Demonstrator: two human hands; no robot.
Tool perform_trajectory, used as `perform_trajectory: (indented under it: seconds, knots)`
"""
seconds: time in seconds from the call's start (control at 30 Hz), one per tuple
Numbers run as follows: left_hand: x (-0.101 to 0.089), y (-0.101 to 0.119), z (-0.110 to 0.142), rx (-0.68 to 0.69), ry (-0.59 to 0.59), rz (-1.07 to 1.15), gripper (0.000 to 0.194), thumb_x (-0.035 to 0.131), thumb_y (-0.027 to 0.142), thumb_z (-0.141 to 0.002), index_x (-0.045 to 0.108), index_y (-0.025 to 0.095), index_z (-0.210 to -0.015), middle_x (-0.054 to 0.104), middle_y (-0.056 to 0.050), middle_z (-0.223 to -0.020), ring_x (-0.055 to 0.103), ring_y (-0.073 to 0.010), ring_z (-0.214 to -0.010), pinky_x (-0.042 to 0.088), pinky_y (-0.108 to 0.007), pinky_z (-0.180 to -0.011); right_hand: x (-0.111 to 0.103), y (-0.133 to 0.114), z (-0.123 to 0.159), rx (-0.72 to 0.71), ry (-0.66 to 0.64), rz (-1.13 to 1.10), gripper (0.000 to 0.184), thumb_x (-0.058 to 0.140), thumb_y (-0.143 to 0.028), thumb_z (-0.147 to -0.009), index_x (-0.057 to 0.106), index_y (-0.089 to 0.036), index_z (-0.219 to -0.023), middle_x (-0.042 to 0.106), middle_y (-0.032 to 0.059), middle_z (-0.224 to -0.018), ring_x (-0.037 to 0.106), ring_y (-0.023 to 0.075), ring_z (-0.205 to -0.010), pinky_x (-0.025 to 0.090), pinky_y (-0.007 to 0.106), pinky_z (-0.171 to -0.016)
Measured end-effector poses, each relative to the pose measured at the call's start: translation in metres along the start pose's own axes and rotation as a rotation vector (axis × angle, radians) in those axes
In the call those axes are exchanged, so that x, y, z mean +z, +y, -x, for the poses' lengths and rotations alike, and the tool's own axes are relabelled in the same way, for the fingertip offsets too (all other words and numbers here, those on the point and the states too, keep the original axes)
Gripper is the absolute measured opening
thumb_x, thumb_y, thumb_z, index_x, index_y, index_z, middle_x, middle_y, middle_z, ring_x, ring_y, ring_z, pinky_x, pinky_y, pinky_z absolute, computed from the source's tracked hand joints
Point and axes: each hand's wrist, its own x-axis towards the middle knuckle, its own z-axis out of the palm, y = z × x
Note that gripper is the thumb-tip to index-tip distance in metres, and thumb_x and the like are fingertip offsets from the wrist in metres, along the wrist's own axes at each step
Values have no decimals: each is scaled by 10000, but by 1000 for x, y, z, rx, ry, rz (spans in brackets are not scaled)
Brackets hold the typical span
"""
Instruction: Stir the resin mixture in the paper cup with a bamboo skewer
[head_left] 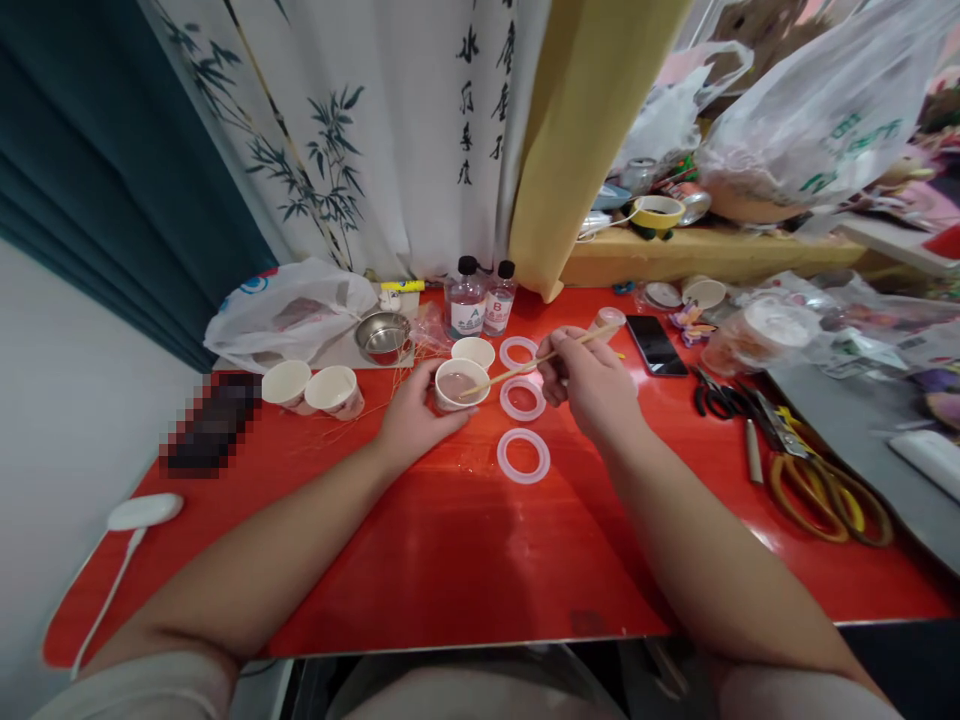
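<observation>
Head camera view, and both hands are at work just beyond the middle of the red surface [450,560]! Left hand [420,420] is curled round a paper cup [447,400], thumb along its near side; right hand [592,385] pinches a slim wooden stick [517,372], its tip down in cloudy pinkish liquid [454,384]. Looks like a stirring step, judging by that dipped tip, though 1 picture can't settle how well mixed the liquid is.

And where's the cup? Left of the 3 pink rings [502,457], lined up from the far edge towards the near edge, with a second paper cup [473,339] just behind it. Further back, 2 black-capped bottles: bottle A [466,315] and bottle B [498,310], side by side.

What would the next stroke call for? A firm but gentle left-hand grip, I'd judge, since squeezing thin paper could push liquid over the rim; the cup level, the tip low and close to the wall. Should the stick come out, it may well drip, so it wants a pause over the cup, clear of those rings close on the right!
</observation>
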Motion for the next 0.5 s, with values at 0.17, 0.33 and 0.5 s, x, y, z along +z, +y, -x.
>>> perform_trajectory:
  seconds: [0.17, 0.33, 0.5]
  knots:
    - [-1, 2, -4, -11, 26, 49, 653, 919, 371, -736, 605, 241, -1293, 729, -87, -1258, 717, -285, -1140, 585, -443, -995, -1, 8, -9, 109, 96, -205, 231, 665, -415, -851, 548, -228, -779, 471, -74, -546, 326, 77, -390, 322, 249, -402]
    - [0, 3, -6, 3, 14, 112, 636, 916, 365, -738, 608, 229, -1277, 733, -96, -1269, 722, -284, -1160, 586, -450, -1018, -7, 0, -8, 136, 154, -317, 168, 629, -341, -816, 520, -228, -755, 426, -75, -535, 305, 77, -406, 269, 236, -409]
    - [1, 3, -4, -12, -7, 122, 665, 921, 372, -731, 606, 229, -1298, 734, -111, -1291, 719, -305, -1187, 585, -476, -1029, -13, -16, -8, 81, 154, -333, 146, 600, -314, -846, 507, -233, -767, 409, -68, -550, 300, 85, -413, 263, 245, -414]
